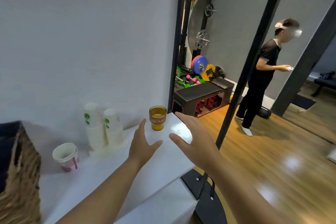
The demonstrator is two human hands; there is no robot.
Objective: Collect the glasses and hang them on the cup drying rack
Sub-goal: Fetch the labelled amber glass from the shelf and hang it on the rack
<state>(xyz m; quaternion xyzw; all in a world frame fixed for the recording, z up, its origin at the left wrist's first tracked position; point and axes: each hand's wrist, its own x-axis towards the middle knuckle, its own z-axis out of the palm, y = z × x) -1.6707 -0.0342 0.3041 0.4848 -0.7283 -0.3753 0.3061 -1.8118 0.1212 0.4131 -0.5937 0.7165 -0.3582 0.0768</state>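
An amber glass (157, 120) with a brown label band stands upright near the far right corner of the white cabinet top (112, 172). My left hand (142, 141) hovers just left of and in front of the glass, fingers spread, holding nothing. My right hand (193, 139) is stretched out to the right of the glass over the cabinet's corner, palm open and empty. Neither hand touches the glass. No drying rack is in view.
Two stacks of white paper cups (103, 129) stand against the wall. A used paper cup (66, 156) sits to the left. A woven basket (18, 172) fills the left edge. A black stand base (205, 198) lies right of the cabinet. A person (261, 76) stands on the wooden floor.
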